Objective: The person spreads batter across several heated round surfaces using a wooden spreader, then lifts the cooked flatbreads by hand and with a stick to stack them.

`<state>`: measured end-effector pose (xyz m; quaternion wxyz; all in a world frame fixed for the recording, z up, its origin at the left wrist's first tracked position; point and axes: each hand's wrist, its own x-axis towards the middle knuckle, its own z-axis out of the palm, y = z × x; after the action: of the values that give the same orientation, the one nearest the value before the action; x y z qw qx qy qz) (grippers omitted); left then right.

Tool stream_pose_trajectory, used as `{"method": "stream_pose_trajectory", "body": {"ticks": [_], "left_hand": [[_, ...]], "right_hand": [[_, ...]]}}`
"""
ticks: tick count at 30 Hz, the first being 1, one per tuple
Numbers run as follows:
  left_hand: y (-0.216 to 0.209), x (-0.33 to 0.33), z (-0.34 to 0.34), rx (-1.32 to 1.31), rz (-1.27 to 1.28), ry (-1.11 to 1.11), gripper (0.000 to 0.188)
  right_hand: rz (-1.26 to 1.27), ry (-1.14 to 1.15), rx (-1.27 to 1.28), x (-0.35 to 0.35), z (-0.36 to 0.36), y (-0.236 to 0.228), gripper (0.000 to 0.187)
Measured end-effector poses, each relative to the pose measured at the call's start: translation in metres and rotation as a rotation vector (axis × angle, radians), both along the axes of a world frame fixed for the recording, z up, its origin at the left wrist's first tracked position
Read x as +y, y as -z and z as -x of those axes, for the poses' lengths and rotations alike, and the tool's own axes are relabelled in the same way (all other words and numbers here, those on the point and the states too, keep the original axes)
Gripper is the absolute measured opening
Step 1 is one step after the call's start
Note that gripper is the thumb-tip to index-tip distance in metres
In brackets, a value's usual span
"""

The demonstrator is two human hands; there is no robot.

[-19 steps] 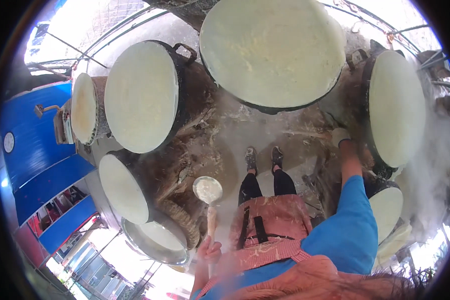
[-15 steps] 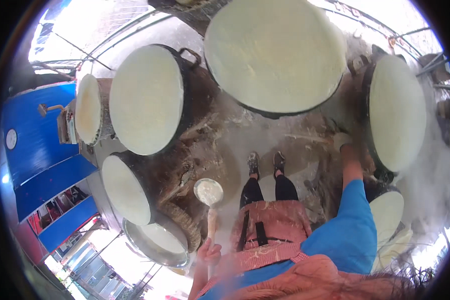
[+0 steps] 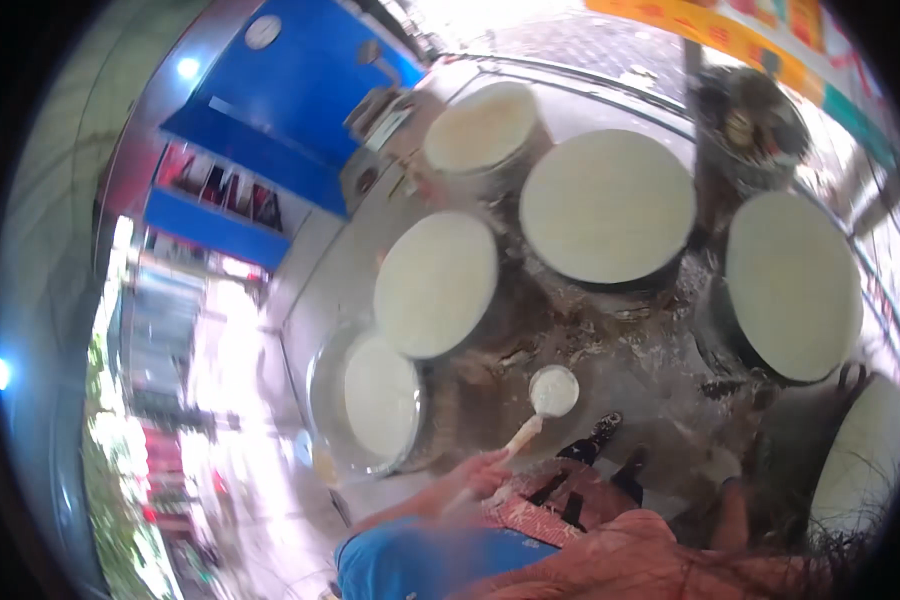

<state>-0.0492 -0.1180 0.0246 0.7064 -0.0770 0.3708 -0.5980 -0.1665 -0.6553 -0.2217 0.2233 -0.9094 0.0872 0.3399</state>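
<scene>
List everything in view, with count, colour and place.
Round vats: 5, whitish tops, upper centre to lower right
Metal basin: 1, silver, whitish inside, left of centre
Ladle: 1, pale bowl, light handle, centre
Container: 1, dark, contents unclear, upper right
Banner: 1, mostly orange, upper right
Wall: 1, blue, upper left
Clock: 1, white, on the wall
Lights: 2, white, left side
Apron: 1, reddish, lower centre
Shoes: 2, dark, lower centre
Left hand: 1, on the ladle's handle
Right hand: 1, blurred, lower right
</scene>
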Motion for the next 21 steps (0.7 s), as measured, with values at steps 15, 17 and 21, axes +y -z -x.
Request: {"method": "stream_pose_trajectory", "body": {"ticks": [15, 17, 21], "left_hand": [[-0.046, 0.208, 0.118, -0.504, -0.455, -0.888, 0.043], [-0.071, 0.245, 0.109, -0.622, -0.706, -0.86, 0.057], [-0.018, 0.361, 0.081, -0.764, -0.771, -0.73, 0.056]], "right_hand": [[-0.577, -0.054, -0.304, 0.329, -0.177, -0.227, 0.033], [-0.409, -0.245, -0.426, 0.395, -0.22, -0.26, 0.038], [0.01, -0.558, -0.52, 0.55, -0.267, -0.32, 0.036]]}}
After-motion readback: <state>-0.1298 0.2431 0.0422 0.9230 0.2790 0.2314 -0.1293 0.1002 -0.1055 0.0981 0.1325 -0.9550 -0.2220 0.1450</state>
